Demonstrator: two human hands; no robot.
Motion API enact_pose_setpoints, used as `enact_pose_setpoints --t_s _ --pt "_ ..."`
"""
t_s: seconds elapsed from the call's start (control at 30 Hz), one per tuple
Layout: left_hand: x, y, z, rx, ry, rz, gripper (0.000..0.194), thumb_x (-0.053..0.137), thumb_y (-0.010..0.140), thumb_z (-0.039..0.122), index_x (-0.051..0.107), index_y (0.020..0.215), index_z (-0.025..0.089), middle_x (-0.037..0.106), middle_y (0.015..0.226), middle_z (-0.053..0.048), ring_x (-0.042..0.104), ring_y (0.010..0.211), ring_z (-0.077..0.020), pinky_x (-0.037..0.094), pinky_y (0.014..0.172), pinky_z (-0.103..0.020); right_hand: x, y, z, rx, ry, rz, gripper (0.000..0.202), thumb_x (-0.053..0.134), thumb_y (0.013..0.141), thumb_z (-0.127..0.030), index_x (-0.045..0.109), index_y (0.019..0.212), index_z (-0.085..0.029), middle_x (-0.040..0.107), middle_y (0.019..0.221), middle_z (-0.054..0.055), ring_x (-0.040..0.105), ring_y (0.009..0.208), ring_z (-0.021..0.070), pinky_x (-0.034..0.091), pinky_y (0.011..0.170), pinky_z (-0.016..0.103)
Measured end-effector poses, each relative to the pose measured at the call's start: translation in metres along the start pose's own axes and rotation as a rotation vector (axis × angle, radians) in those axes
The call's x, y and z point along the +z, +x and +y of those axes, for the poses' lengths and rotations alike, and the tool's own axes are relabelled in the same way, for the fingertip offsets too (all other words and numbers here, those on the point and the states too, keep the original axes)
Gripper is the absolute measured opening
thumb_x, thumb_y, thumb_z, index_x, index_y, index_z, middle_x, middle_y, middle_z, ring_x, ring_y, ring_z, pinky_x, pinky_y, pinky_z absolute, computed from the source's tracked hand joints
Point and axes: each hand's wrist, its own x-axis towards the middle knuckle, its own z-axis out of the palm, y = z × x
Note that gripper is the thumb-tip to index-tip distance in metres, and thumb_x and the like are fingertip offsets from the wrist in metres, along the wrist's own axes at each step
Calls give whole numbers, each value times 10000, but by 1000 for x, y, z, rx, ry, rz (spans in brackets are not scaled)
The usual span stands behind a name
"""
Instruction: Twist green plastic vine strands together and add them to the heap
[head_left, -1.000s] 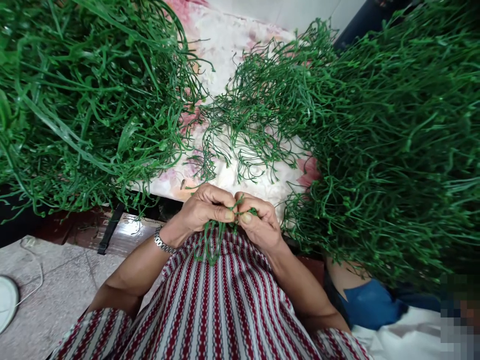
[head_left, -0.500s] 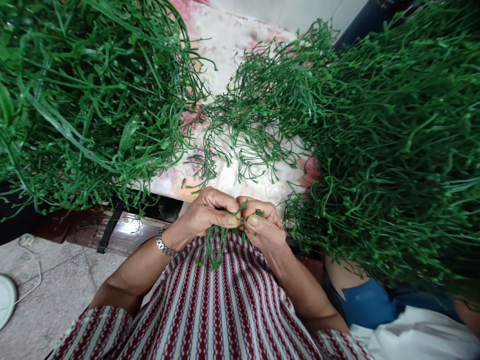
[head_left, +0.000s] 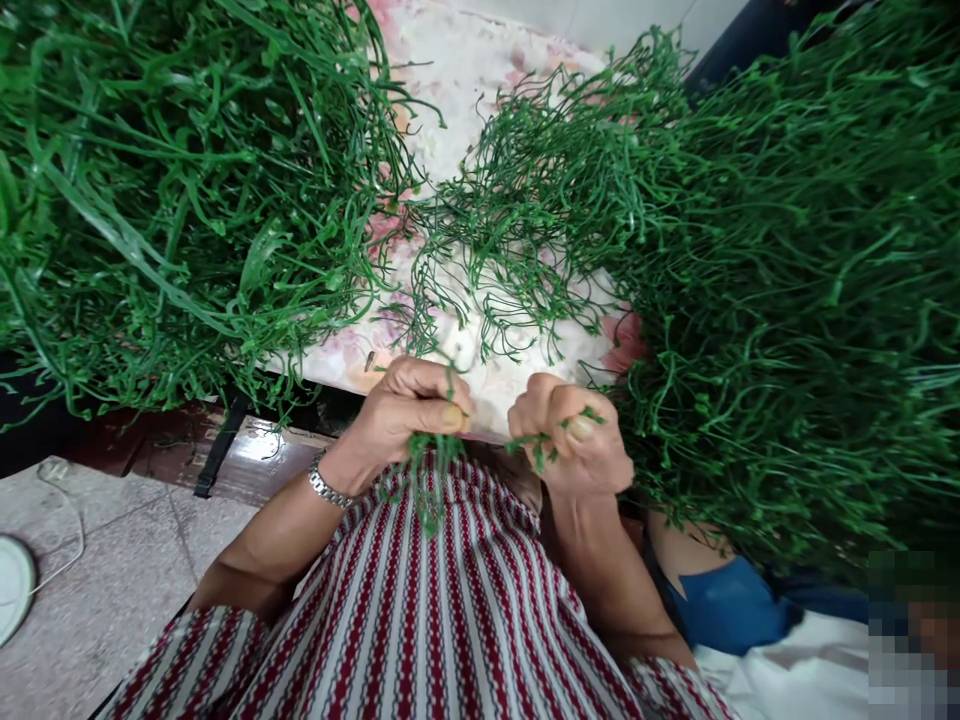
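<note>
My left hand [head_left: 411, 410] is closed in a pinch, thumb against the curled forefinger. From it hangs a small bunch of thin green plastic-looking stems [head_left: 429, 490], in front of my striped top. My right hand [head_left: 581, 435] is also closed, a short way to the right and apart from the left. Short green stem pieces [head_left: 538, 450] stick out between its thumb and fingers; the rest of what it grips is hidden by the palm. Loose green stems [head_left: 517, 300] lie spread on the flowered cloth [head_left: 450, 130] beyond both hands.
A big heap of green artificial stems [head_left: 187, 200] rises on the left, and another heap [head_left: 787, 280] on the right. At lower right shows another person's leg with blue cloth [head_left: 739, 605]. A white round object [head_left: 11, 590] with a cord sits on the left floor.
My hands were together at the bunch; now my right hand has pulled away to the right with green pieces in it. My left hand keeps the hanging stems, nearly in place.
</note>
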Motion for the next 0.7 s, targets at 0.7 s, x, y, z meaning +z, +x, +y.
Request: enact_pose_setpoints --t_s 0.7 --pt "3 -4 -2 191 591 214 152 637 742 207 598 883 167 593 733 7 504 612 -76 407 580 -173 -7 -1 19 -63 -894 -72 252 592 808 -277 542 1045 -210 620 913 4 566 776 118 429 689 226"
